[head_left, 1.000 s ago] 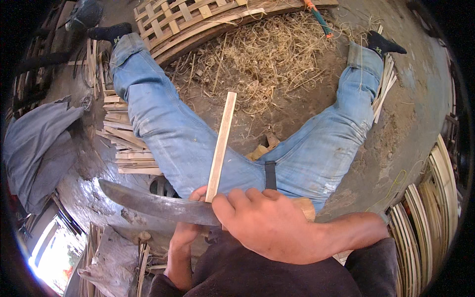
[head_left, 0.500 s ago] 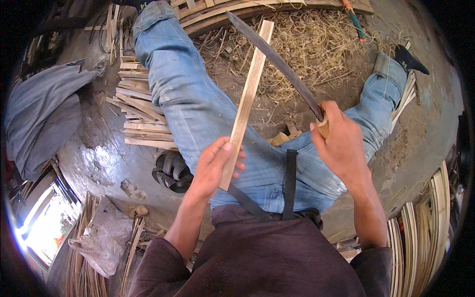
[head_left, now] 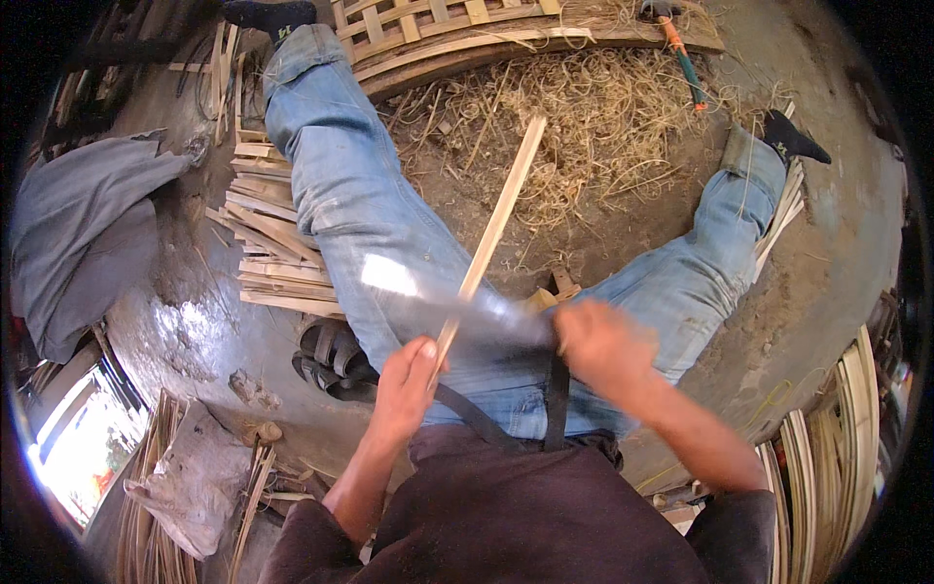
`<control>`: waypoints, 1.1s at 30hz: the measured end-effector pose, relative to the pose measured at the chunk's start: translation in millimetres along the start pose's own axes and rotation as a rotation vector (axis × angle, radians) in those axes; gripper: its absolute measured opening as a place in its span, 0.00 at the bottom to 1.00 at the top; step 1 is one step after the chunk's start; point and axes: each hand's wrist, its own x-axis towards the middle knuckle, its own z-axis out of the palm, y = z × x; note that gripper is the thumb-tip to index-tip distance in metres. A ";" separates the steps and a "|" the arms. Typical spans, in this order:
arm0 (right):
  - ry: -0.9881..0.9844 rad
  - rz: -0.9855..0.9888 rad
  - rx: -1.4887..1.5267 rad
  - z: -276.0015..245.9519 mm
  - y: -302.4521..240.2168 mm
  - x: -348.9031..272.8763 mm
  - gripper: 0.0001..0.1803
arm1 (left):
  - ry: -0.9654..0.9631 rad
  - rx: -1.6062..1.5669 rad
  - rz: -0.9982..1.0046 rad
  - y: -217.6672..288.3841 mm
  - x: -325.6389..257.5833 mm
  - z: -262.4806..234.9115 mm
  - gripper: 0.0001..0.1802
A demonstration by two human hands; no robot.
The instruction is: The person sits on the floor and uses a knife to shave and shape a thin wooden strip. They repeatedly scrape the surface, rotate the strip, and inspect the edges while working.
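My left hand (head_left: 406, 384) is closed around the lower end of a bamboo strip (head_left: 504, 209), which slants up and away to the right. A machete with a long, slightly curved blade (head_left: 486, 329) is in my closed right hand (head_left: 605, 348). Smeared by motion, the blade lies across the strip just above my left fingers. Whether it touches the strip I cannot tell. The machete's handle is hidden inside my right hand.
Between my outspread legs lies a heap of shavings (head_left: 593, 136). Beyond it are a woven lattice (head_left: 418, 24) and a hammer (head_left: 681, 58). Cut strips (head_left: 277, 229) are stacked by my left leg, near black sandals (head_left: 336, 350). Long strips (head_left: 827, 467) lie at right.
My right hand has swung the machete down and left, from above the strip to near my left hand. The strip has dropped slightly toward me and turned edge-on.
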 end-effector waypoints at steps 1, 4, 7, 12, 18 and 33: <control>0.060 0.137 0.053 -1.6 23.8 20.4 0.04 | -0.041 0.014 0.009 -1.9 -9.1 -4.6 0.20; 0.133 0.193 0.128 -10.7 53.3 31.4 0.05 | -0.090 0.116 0.049 -7.7 -25.3 -15.3 0.22; 0.130 0.108 0.158 -20.7 53.4 34.5 0.07 | -0.170 -0.099 0.008 -8.0 -35.4 -17.4 0.24; 0.173 0.261 0.199 -15.4 56.6 46.0 0.07 | -0.282 -0.124 -0.053 -3.3 -32.4 -15.0 0.24; 0.220 0.162 0.145 -10.3 53.7 46.7 0.09 | -0.388 -0.007 0.004 0.3 -32.2 -17.7 0.22; 0.257 0.192 0.210 -12.6 31.8 48.4 0.05 | -0.100 0.116 0.029 7.6 -22.0 -15.9 0.20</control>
